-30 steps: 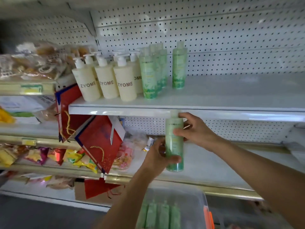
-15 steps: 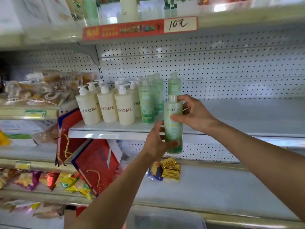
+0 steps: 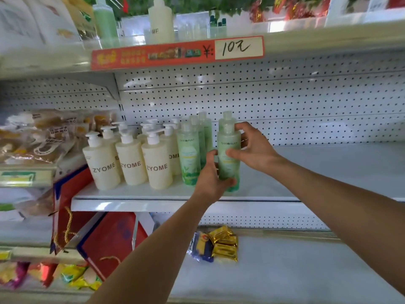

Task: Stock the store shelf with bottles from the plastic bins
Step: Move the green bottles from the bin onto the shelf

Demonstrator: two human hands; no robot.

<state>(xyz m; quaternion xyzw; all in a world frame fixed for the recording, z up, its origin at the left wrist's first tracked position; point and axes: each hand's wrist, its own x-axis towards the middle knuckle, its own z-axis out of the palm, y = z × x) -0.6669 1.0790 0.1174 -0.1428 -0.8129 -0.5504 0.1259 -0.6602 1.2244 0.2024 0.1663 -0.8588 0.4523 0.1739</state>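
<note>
Both my hands hold one upright green bottle over the front of the white middle shelf. My left hand grips its lower body, and my right hand wraps its upper part near the cap. Whether its base touches the shelf, I cannot tell. Another green bottle stands right behind it. To the left stands a row of green bottles, then several cream ZYOME pump bottles. The plastic bins are out of view.
The middle shelf runs bare to the right of the bottles. A top shelf with a red price strip hangs above. Red gift bags lean at lower left. Gold and blue snack packets lie on the lower shelf. Bagged bread sits left.
Both hands have carried the green bottle up from below the shelf edge onto the middle shelf, in front of the lone green bottle. The view has tilted upward, and the bin has left the frame.
</note>
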